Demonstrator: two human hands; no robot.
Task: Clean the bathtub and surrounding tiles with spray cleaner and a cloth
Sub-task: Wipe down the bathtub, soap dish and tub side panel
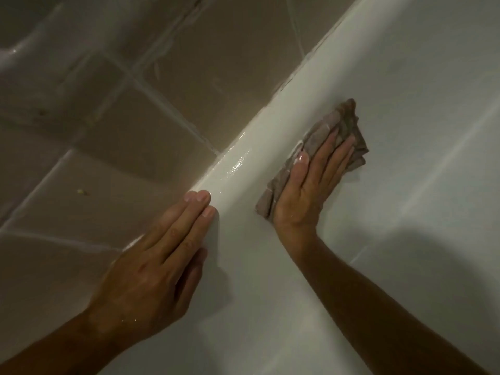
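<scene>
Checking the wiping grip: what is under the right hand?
Under the right hand lies a crumpled grey-brown cloth, pressed flat against the white bathtub wall. Cloth edges show around the fingers; the part beneath the palm, and the tub surface there, are hidden.

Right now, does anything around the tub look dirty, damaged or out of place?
Yes: a small yellowish speck sits on a tile, and the grout lines look smeared and uneven. The tub rim is only wet.

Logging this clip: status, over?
Left hand flat on tub rim. Right hand pressing cloth on inner tub wall. Nothing in the way.
</scene>
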